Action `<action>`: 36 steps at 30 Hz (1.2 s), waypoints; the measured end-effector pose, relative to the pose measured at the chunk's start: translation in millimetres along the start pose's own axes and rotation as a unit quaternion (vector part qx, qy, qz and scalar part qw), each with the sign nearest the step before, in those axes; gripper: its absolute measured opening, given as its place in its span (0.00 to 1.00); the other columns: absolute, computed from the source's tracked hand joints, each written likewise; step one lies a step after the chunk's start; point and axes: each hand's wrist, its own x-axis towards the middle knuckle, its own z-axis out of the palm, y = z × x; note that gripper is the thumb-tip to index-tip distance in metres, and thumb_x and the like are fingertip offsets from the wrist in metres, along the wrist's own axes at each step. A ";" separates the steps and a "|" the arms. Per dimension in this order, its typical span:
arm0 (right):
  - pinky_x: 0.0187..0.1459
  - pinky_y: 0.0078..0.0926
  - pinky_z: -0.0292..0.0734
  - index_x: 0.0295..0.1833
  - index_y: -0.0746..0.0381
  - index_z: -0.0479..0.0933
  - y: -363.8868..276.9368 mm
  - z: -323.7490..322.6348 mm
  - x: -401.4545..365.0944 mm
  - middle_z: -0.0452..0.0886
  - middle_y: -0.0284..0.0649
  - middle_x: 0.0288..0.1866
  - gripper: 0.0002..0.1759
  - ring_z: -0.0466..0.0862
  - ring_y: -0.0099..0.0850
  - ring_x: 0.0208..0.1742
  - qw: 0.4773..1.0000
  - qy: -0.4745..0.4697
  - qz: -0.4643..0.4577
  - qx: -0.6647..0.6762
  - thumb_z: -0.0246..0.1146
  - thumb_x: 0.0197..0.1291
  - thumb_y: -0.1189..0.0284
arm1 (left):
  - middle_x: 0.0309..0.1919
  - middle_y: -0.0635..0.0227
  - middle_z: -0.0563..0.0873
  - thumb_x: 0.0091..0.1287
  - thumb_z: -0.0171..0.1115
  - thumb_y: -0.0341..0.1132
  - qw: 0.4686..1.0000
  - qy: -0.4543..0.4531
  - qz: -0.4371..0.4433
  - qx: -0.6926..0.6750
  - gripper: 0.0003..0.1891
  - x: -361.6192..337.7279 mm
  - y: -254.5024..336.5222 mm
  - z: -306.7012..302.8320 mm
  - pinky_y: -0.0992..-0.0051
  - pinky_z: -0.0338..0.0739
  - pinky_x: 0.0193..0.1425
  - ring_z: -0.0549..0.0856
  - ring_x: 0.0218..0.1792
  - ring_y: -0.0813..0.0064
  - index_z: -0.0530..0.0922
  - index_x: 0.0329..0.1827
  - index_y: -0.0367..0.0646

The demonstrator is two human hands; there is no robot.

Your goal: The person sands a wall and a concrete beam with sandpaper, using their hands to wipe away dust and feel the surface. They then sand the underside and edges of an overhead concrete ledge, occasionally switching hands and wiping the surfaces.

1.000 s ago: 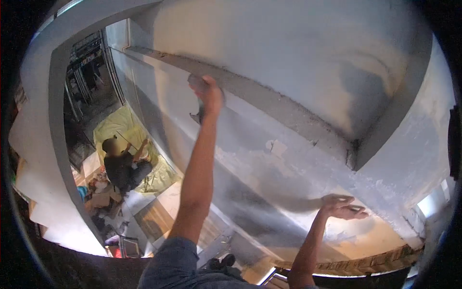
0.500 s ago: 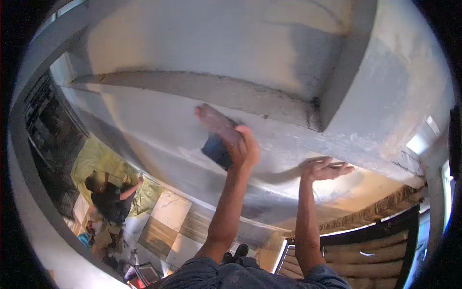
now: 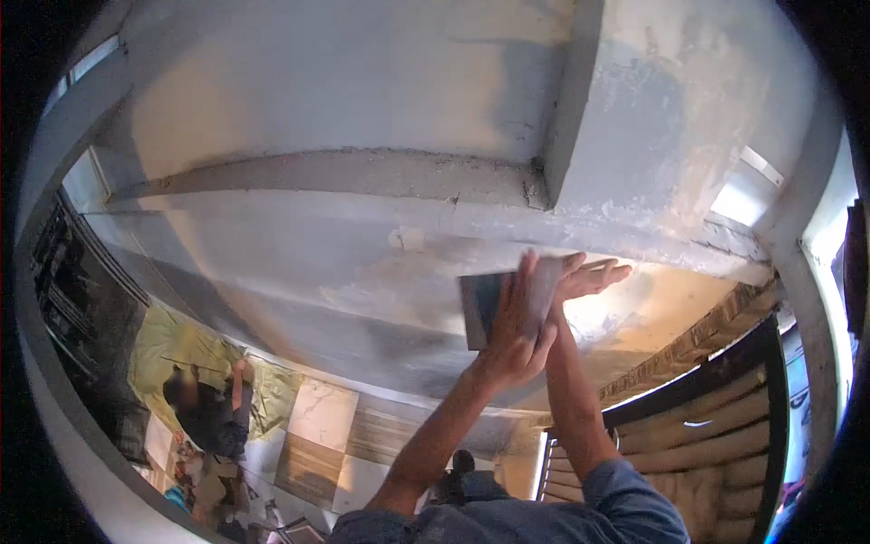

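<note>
My left hand (image 3: 517, 349) grips a flat, dark rectangular tool (image 3: 487, 308) with a brownish-grey strip (image 3: 544, 288) along one side; its exact kind is unclear. Fingers stretch over the tool, and the thumb lies along its right side. Just behind and right of it, my right hand (image 3: 591, 276) is open, fingers stretched out towards the right at the plastered wall (image 3: 362, 272). In this view the tool overlaps the base of my right hand, and my forearms converge below it. Pale, patchy plaster surrounds both hands.
Above runs a rough ledge (image 3: 362, 172) meeting a pillar (image 3: 625, 136). A slatted panel (image 3: 698, 453) stands at lower right. Far below left, a person (image 3: 208, 408) in dark clothing is near a yellowish sheet (image 3: 149, 363) and floor tiles (image 3: 322, 412).
My left hand has moved right and slightly down with the tool, up against my right hand. My right hand has shifted slightly left and up in view. The camera view has turned.
</note>
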 end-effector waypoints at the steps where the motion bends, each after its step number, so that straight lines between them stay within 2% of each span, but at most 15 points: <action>1: 0.72 0.61 0.50 0.75 0.64 0.51 3.4 2.4 -2.1 0.47 0.64 0.76 0.37 0.50 0.61 0.77 1.000 0.003 0.003 -0.002 0.45 0.73 0.50 | 0.74 0.36 0.50 0.74 0.43 0.40 0.997 -0.005 -0.005 -0.077 0.33 -26.4 6.0 0.2 0.53 0.42 0.79 0.50 0.76 0.42 0.48 0.74 0.25; 5: 0.75 0.54 0.49 0.78 0.67 0.43 -9.7 -22.9 8.5 0.44 0.64 0.78 0.44 0.47 0.58 0.79 0.997 -0.069 -0.012 -0.031 0.37 0.72 0.43 | 0.70 0.38 0.63 0.77 0.41 0.43 0.914 -0.032 -0.337 -0.225 0.29 -160.7 2.2 3.0 0.63 0.54 0.76 0.62 0.73 0.46 0.57 0.74 0.32; 8: 0.75 0.50 0.50 0.74 0.76 0.47 0.4 -79.4 21.1 0.48 0.65 0.77 0.45 0.52 0.54 0.79 0.956 -0.290 -0.038 -0.033 0.52 0.69 0.50 | 0.69 0.47 0.68 0.77 0.39 0.55 0.872 0.045 -0.418 -0.252 0.34 -236.4 -0.8 -7.1 0.67 0.57 0.74 0.65 0.71 0.58 0.62 0.71 0.31; 10: 0.74 0.46 0.55 0.75 0.74 0.50 13.0 -124.1 -0.1 0.55 0.67 0.74 0.43 0.58 0.53 0.76 0.903 -0.415 0.079 0.083 0.59 0.66 0.59 | 0.63 0.50 0.75 0.76 0.41 0.59 0.774 -0.008 -0.578 -0.257 0.35 -251.2 15.1 -21.4 0.68 0.62 0.71 0.71 0.66 0.60 0.70 0.66 0.31; 12: 0.64 0.34 0.70 0.70 0.68 0.63 38.7 -180.6 -46.5 0.75 0.54 0.63 0.36 0.77 0.40 0.61 0.736 -0.566 0.330 0.168 0.65 0.64 0.60 | 0.61 0.52 0.77 0.76 0.42 0.59 0.781 0.031 -0.554 -0.287 0.35 -246.7 32.9 -23.3 0.69 0.64 0.69 0.73 0.64 0.62 0.71 0.64 0.31; 14: 0.60 0.33 0.70 0.60 0.66 0.76 38.9 -251.7 -55.8 0.81 0.38 0.55 0.37 0.77 0.34 0.58 0.468 -0.701 0.499 0.202 0.56 0.65 0.42 | 0.58 0.54 0.79 0.75 0.43 0.60 0.783 0.066 -0.531 -0.317 0.35 -245.1 44.4 -18.7 0.70 0.65 0.67 0.75 0.61 0.63 0.73 0.62 0.31; 15: 0.64 0.35 0.67 0.65 0.67 0.72 7.3 -286.8 -52.3 0.79 0.40 0.59 0.41 0.76 0.35 0.60 0.392 -0.645 0.582 0.301 0.52 0.66 0.39 | 0.57 0.55 0.79 0.75 0.43 0.60 0.790 0.037 -0.529 -0.307 0.35 -244.1 45.1 -16.2 0.69 0.66 0.67 0.75 0.60 0.65 0.73 0.61 0.31; 18: 0.67 0.37 0.65 0.69 0.68 0.65 -7.9 -341.4 -52.7 0.76 0.42 0.63 0.42 0.76 0.37 0.61 0.345 -0.622 0.624 0.324 0.50 0.68 0.40 | 0.56 0.59 0.79 0.75 0.45 0.59 0.805 -0.031 -0.500 -0.319 0.34 -234.5 46.3 -18.0 0.70 0.67 0.66 0.75 0.59 0.68 0.74 0.60 0.32; 20: 0.66 0.37 0.68 0.73 0.67 0.58 -5.3 -366.4 -38.8 0.71 0.42 0.67 0.40 0.76 0.37 0.61 0.219 -0.666 0.613 0.364 0.51 0.70 0.46 | 0.56 0.61 0.79 0.75 0.46 0.59 0.802 -0.071 -0.481 -0.348 0.33 -231.4 56.6 -17.2 0.70 0.67 0.65 0.75 0.59 0.70 0.74 0.60 0.33; 24: 0.56 0.33 0.76 0.66 0.66 0.69 5.6 -372.3 -21.4 0.79 0.42 0.57 0.32 0.81 0.32 0.52 0.322 -0.666 0.611 0.281 0.59 0.68 0.51 | 0.52 0.68 0.80 0.75 0.49 0.55 0.792 -0.039 -0.465 -0.395 0.27 -220.9 69.5 -9.5 0.72 0.70 0.60 0.77 0.53 0.75 0.76 0.59 0.37; 26: 0.45 0.28 0.79 0.54 0.66 0.79 1.0 -367.6 17.1 0.83 0.38 0.44 0.23 0.82 0.26 0.42 0.379 -0.795 0.434 0.186 0.63 0.67 0.57 | 0.51 0.69 0.81 0.75 0.52 0.52 0.801 -0.063 -0.472 -0.364 0.24 -227.6 73.7 -6.2 0.73 0.72 0.58 0.77 0.52 0.77 0.77 0.58 0.38; 28: 0.43 0.27 0.78 0.49 0.67 0.81 17.5 -375.0 10.4 0.83 0.35 0.39 0.21 0.81 0.24 0.39 0.406 -0.796 0.412 0.178 0.63 0.67 0.57 | 0.52 0.71 0.81 0.74 0.55 0.49 0.798 -0.061 -0.479 -0.361 0.22 -236.4 76.5 1.2 0.73 0.73 0.57 0.77 0.51 0.79 0.77 0.57 0.38; 32: 0.39 0.26 0.77 0.47 0.69 0.81 30.2 -397.1 9.9 0.83 0.34 0.38 0.18 0.79 0.22 0.37 0.490 -0.789 0.334 0.163 0.62 0.68 0.62 | 0.56 0.66 0.81 0.74 0.57 0.44 0.823 -0.216 -0.441 -0.286 0.21 -236.4 96.1 12.8 0.72 0.73 0.58 0.78 0.54 0.77 0.78 0.60 0.37; 34: 0.39 0.25 0.76 0.46 0.67 0.81 46.5 -412.9 -14.5 0.83 0.34 0.39 0.12 0.79 0.23 0.38 0.510 -0.743 0.379 0.209 0.61 0.66 0.69 | 0.55 0.57 0.83 0.72 0.58 0.47 0.873 -0.135 -0.279 -0.375 0.25 -197.4 143.9 -4.7 0.74 0.75 0.57 0.81 0.52 0.76 0.76 0.62 0.37; 36: 0.45 0.30 0.78 0.47 0.67 0.82 28.7 -421.8 -9.1 0.85 0.36 0.40 0.10 0.83 0.26 0.43 0.537 -0.671 0.479 0.181 0.59 0.65 0.75 | 0.60 0.57 0.81 0.74 0.55 0.44 0.905 -0.177 -0.234 -0.309 0.23 -231.3 120.6 15.1 0.74 0.72 0.63 0.79 0.59 0.75 0.75 0.65 0.38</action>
